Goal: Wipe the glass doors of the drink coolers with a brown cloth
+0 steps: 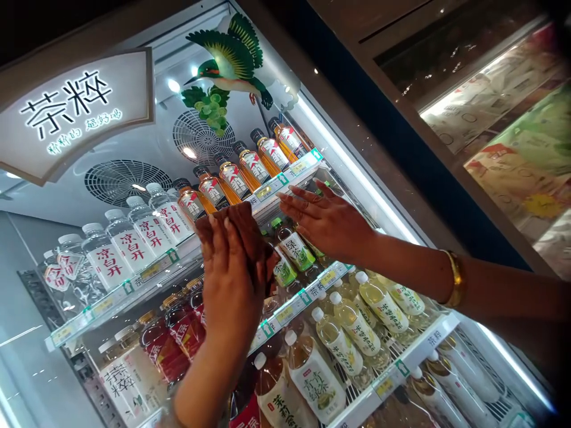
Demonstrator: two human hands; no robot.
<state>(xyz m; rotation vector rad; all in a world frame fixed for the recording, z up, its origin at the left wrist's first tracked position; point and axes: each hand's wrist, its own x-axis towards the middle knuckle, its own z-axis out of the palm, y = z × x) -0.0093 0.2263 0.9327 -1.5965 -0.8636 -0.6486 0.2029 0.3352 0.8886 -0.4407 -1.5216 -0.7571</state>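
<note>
Brightly lit, a tall drinks cooler point(35, 238) fills most of the view, tilted in the frame, with a dimmer display of packages point(517, 154) to its right. A fan-shaped sign point(75, 107) with Chinese characters glows at the upper left. Shelves carry ranks of bottles: clear ones with white caps point(129, 244) and amber ones point(234, 178) on top, red ones point(163, 342) and green-capped ones point(294, 246) on the level beneath, pale yellow ones point(381, 303) lower still. A green-winged bird figure point(232, 77) spreads above a round vent grille point(200, 134). At the center, a person raises both hands before the shelves. The left hand point(232, 279) has hold of a brown cloth point(247, 232), its grip partly closed, fingers nearly straight and pointing up; the cloth bunches beneath them, in front of the amber bottles' shelf edge. The right hand point(330, 223), its grip flat and empty, extends its fingers toward the cloth, well short of touching it. A gold-colored bracelet point(454, 278) circles the right wrist.
</note>
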